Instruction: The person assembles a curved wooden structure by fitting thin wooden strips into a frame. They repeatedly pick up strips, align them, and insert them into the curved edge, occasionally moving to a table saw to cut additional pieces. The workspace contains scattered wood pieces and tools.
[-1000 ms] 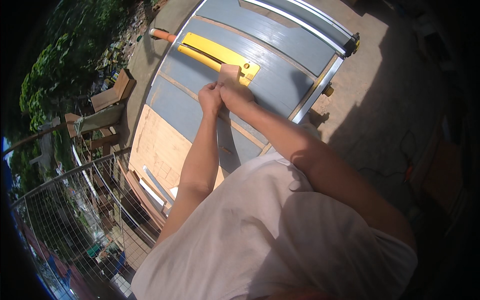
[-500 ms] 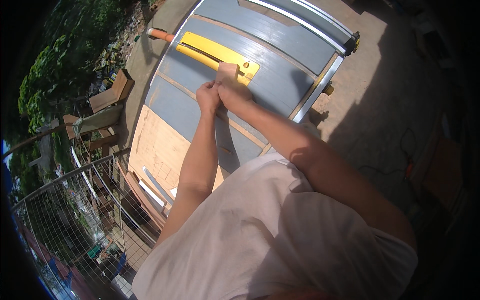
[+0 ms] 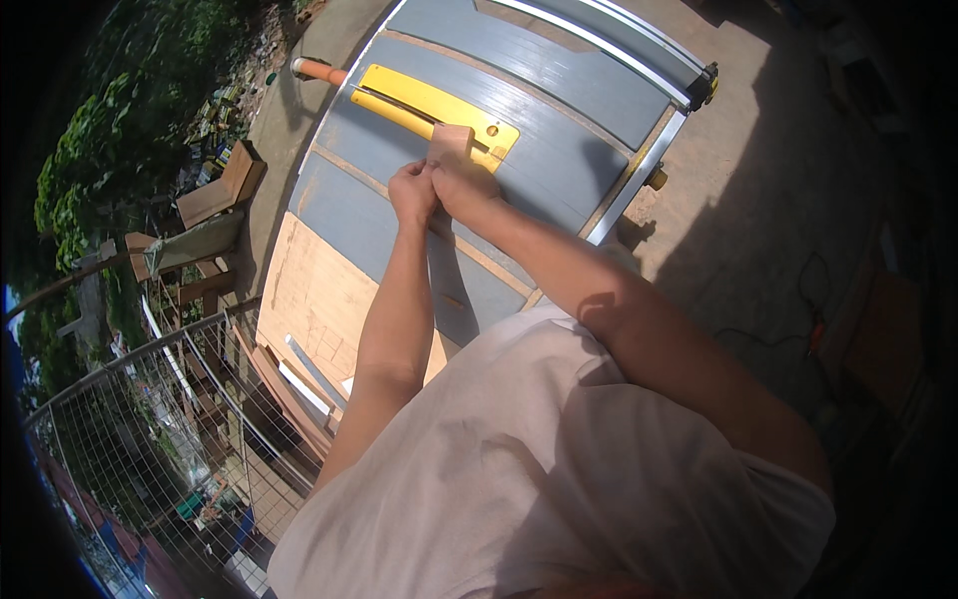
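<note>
A short block of wood (image 3: pixel 451 143) lies over the near right part of the yellow insert plate (image 3: pixel 429 97) in a grey saw table (image 3: pixel 559 150). My right hand (image 3: pixel 465 190) is closed around the near end of the block. Beside it, my left hand (image 3: pixel 410 190) is closed with its fingertips against the right hand at the block's near end. Whether its fingers grip the block or something smaller is hidden. A long slot runs through the plate to the left of the block; I cannot make out a blade.
A plywood panel (image 3: pixel 309 290) covers the table's near left part. A metal rail (image 3: pixel 639 180) runs down the right side. An orange-brown rod (image 3: pixel 321 70) sticks out at the far left. Wire mesh fencing (image 3: pixel 170 429) and wood pieces (image 3: pixel 222 187) stand left; a cable (image 3: pixel 813 290) lies right.
Both hands and the wood block have shifted very slightly to the left. The grip looks the same.
</note>
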Demonstrator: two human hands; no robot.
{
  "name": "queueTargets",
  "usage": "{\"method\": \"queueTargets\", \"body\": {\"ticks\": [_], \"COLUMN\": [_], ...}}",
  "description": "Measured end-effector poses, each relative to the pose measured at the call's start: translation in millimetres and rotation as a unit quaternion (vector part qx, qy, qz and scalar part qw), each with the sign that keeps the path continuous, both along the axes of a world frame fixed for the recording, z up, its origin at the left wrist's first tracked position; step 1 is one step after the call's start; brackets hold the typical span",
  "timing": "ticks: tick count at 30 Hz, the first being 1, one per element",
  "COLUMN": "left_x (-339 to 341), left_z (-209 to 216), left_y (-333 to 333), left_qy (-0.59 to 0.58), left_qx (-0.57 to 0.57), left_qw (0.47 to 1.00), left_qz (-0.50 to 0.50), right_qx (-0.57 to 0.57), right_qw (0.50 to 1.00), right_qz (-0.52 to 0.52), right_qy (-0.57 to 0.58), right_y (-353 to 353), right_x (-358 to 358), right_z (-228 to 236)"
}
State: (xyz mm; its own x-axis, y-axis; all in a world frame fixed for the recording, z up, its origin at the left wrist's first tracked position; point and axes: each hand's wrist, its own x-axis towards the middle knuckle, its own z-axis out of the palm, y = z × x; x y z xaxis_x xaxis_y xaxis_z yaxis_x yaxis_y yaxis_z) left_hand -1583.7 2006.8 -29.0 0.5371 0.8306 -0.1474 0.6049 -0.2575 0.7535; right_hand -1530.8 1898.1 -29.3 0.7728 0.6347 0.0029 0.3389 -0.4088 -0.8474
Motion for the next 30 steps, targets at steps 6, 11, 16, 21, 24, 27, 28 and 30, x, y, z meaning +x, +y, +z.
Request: {"method": "queueTargets", "body": {"ticks": [6, 11, 16, 21, 24, 27, 28, 30], "left_x": [0.9, -0.5, 3.1, 4.8, 3.7, 5.4, 6.2, 7.7], "left_z": [-8.7, -15.5, -4.6, -7.2, -7.7, -5.8, -4.1, -1.0], "left_y": [9.3, 14.6, 13.0, 19.4, 20.6, 21.8, 21.3, 19.8], "left_qy": [-0.009, -0.014, -0.011, -0.007, -0.003, -0.005, -0.009, -0.017], "left_qx": [-0.004, 0.002, -0.012, -0.011, -0.005, -0.008, -0.012, -0.018], "left_qw": [1.000, 1.000, 1.000, 1.000, 1.000, 1.000, 1.000, 1.000], "left_qz": [-0.001, 0.001, -0.005, 0.001, 0.005, 0.002, 0.004, 0.009], "right_qx": [-0.006, -0.023, -0.022, -0.013, -0.037, -0.057, -0.062, -0.056], "right_qw": [0.998, 0.999, 0.999, 0.999, 0.997, 0.997, 0.997, 0.997], "right_qz": [-0.004, 0.015, 0.013, 0.009, 0.006, 0.021, 0.029, 0.033], "right_qy": [0.065, 0.035, 0.032, 0.035, 0.062, 0.045, 0.029, 0.030], "right_y": [4.9, 2.9, 5.6, 9.9, 12.9, 16.4, 17.2, 17.7], "right_x": [2.8, 3.4, 4.3, 3.7, 4.5, 8.0, 8.8, 9.1], "right_z": [1.1, 9.9, 8.5, 6.2, 12.0, 12.3, 11.9, 10.2]}}
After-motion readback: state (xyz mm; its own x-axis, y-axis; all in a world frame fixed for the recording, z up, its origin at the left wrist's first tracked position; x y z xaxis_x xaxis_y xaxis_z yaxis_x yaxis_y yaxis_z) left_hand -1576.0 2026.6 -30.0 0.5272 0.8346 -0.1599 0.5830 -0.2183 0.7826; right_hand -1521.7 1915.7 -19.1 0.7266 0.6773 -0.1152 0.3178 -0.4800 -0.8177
